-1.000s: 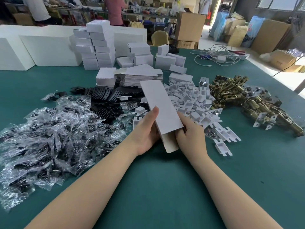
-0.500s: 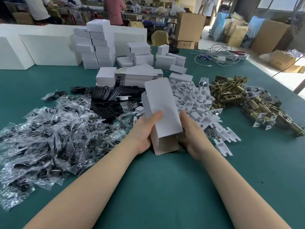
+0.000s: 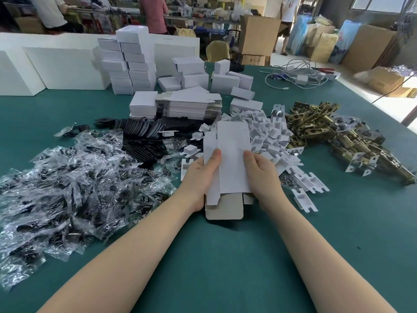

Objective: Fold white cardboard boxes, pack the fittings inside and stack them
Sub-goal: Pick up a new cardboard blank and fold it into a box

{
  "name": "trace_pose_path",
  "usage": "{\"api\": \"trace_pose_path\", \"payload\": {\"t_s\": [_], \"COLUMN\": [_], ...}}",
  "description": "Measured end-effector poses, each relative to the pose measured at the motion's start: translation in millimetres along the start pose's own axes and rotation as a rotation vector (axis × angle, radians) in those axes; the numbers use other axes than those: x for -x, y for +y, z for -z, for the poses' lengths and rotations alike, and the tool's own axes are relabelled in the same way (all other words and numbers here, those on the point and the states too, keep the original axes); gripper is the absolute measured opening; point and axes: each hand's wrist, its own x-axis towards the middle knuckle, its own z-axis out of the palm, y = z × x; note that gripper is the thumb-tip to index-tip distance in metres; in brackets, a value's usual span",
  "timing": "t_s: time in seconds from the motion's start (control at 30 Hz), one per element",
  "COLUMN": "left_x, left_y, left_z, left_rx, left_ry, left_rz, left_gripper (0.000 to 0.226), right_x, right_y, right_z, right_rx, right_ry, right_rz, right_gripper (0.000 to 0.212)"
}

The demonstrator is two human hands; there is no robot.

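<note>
Matt white cardboard box (image 3: 233, 159), glossy crinkled plastic bags (image 3: 67, 188), shiny brass-toned metal fittings (image 3: 334, 136)

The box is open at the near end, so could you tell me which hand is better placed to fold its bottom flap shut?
Probably the right hand: it holds the box near the brown flap, while the left hand wraps the side and steadies it.

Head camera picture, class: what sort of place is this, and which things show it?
Probably a packing workshop or small factory. A stack of folded white boxes stands behind heaps of brass fittings and bagged parts, and both hands hold a box blank.
</note>
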Motion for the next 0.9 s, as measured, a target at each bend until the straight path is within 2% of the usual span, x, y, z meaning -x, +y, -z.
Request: {"api": "trace_pose_path", "payload": {"t_s": [0.07, 0.13, 0.23, 0.33, 0.43, 0.53, 0.7, 0.8, 0.9], "left_x": [0.9, 3.3, 5.5, 4.1, 1.8, 2.3, 3.4, 3.8, 6.3], "left_y": [1.4, 1.1, -2.6, -4.5, -4.7, -6.1, -5.0, -4.2, -3.7], "left_z": [1.0, -0.5, -6.9, -7.9, -2.8, -1.9, -2.7, -0.6, -1.9], "left_rx": [-0.039, -0.149, -0.415, -0.562, -0.643, -0.670, -0.623, -0.527, -0.560], "left_ry": [-0.022, -0.026, 0.123, 0.235, 0.266, 0.276, 0.257, 0.191, 0.192], "left_rz": [-0.007, -0.091, -0.323, -0.440, -0.447, -0.428, -0.402, -0.373, -0.431], "left_gripper": [0.023, 0.022, 0.035, 0.040, 0.038, 0.038, 0.038, 0.035, 0.029], "right_x": [0.7, 0.8, 0.1, 1.2, 6.4, 7.6, 4.6, 7.0, 8.9], "right_y": [0.7, 0.7, -2.2, -5.4, -1.4, 1.7, 0.8, 1.2, -0.4], "right_z": [1.7, 4.4, 5.8, 2.5, 0.1, 0.4, 0.3, 3.2, 5.7], "right_rx": [0.058, 0.122, 0.231, 0.214, 0.144, 0.239, 0.239, 0.210, 0.158], "right_ry": [0.036, 0.074, 0.127, 0.146, 0.161, 0.132, 0.132, 0.167, 0.202], "right_rz": [0.041, 0.075, 0.129, 0.135, 0.122, 0.119, 0.116, 0.116, 0.121], "right_gripper": [0.044, 0.044, 0.043, 0.045, 0.045, 0.044, 0.042, 0.042, 0.043]}}
